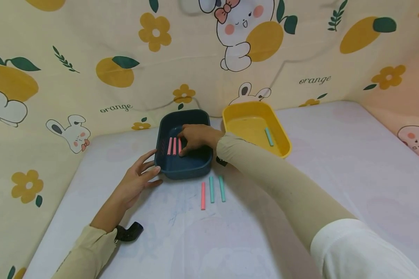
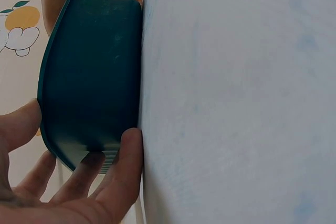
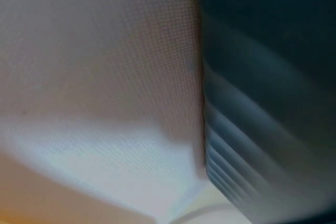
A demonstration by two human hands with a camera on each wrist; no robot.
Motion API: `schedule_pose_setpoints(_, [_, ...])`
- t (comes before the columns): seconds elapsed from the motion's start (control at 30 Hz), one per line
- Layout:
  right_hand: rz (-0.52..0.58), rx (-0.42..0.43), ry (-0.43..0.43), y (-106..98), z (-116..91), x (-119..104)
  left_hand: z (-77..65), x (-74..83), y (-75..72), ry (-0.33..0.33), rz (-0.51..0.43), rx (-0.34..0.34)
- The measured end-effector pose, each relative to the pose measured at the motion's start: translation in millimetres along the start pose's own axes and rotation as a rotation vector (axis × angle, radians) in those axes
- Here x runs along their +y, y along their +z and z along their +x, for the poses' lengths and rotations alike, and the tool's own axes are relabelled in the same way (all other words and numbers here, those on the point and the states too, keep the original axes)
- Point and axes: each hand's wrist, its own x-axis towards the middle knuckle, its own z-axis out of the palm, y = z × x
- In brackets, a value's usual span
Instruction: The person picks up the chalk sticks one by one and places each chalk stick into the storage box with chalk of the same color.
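Observation:
A dark blue bin [image 1: 186, 170] stands at the back of the table, with pink chalk sticks [image 1: 169, 146] side by side in its left half. My right hand [image 1: 198, 137] reaches into it from the right, thumb and fingertips at the two ends of the rightmost pink chalk stick [image 1: 180, 147], pinching it. In the right wrist view, the bin's ribbed outer wall [image 3: 252, 119] fills one side and the hand is hidden. My left hand [image 1: 137, 180] touches the bin's near left corner, fingers spread; the left wrist view shows its thumb at the rim and fingers [image 2: 123, 171] along the wall.
Right of the dark bin stands a yellow bin [image 1: 244, 124] holding one teal chalk stick [image 1: 269, 136]. In front of the bins, a pink chalk stick [image 1: 203, 196] and two teal ones [image 1: 211, 190] lie on the white cloth [image 1: 237, 240]. A printed curtain [image 1: 181, 58] hangs behind.

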Motion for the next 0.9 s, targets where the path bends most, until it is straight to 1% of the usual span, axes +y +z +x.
schedule_pose_setpoints(0.27, [0.032,0.032,-0.029,-1.2,-1.3,1.4,0.8,-1.0,-0.1,0.005,-0.009,-0.002])
schedule_pose_setpoints(0.37, [0.043,0.077,-0.063,-1.4,-2.8,2.0,1.2,-1.3,-0.4,0.007,-0.013,-0.003])
schedule_pose_setpoints(0.5, [0.070,0.162,-0.122,-1.8,-7.8,2.9,1.5,-1.7,-0.2,0.010,-0.015,-0.004])
schedule_pose_setpoints(0.63, [0.107,0.224,-0.158,-1.4,-14.1,3.3,1.2,-1.8,0.1,0.013,-0.009,-0.009])
schedule_pose_setpoints(0.73, [0.144,0.242,-0.164,-1.1,-19.6,3.7,1.4,-1.3,0.8,0.006,-0.005,-0.009])
schedule_pose_setpoints(0.9, [0.185,0.230,-0.166,-1.4,-28.4,3.8,0.5,0.3,1.5,-0.016,-0.005,0.002])
